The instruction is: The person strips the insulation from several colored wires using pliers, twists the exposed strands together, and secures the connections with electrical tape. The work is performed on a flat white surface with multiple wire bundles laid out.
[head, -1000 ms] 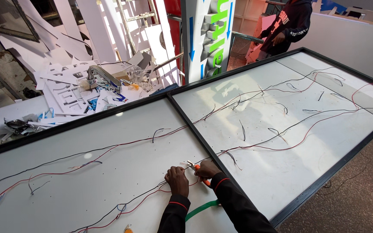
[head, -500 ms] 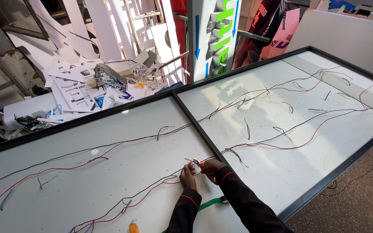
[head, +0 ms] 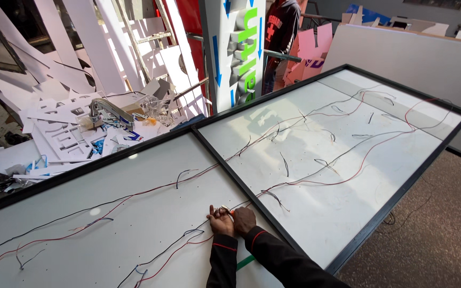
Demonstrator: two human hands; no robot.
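- My left hand [head: 220, 221] and right hand [head: 244, 220] sit side by side, touching, on the white panel [head: 134, 234], just left of the black centre bar [head: 241, 181].
- Both press down on a small pale connector [head: 224, 209] at the fingertips, where the red and black wires [head: 177, 245] meet; I cannot tell whether either grip is closed around it or only pinning it flat.
- Compared with half a second ago, the hands have drawn closer together and settled lower and flatter against the panel; a second ago they sat further apart, with an orange bit showing between them.
- That orange bit now shows only as a sliver beside the right hand's fingers.
- The wire bundle runs as before, from lower left up past my hands and across the right-hand panel [head: 348, 149].
- A green strip [head: 245, 262] lies under my right forearm, as it did earlier.
- My view has swung: the small orange object at the bottom edge half a second ago is now out of frame.
- Another person [head: 281, 26] stands by the upright green-lettered sign [head: 241, 48] at the far side, nearer the middle of the view than before.
- White cut-out scraps [head: 65, 133] are piled beyond the panel's far edge.
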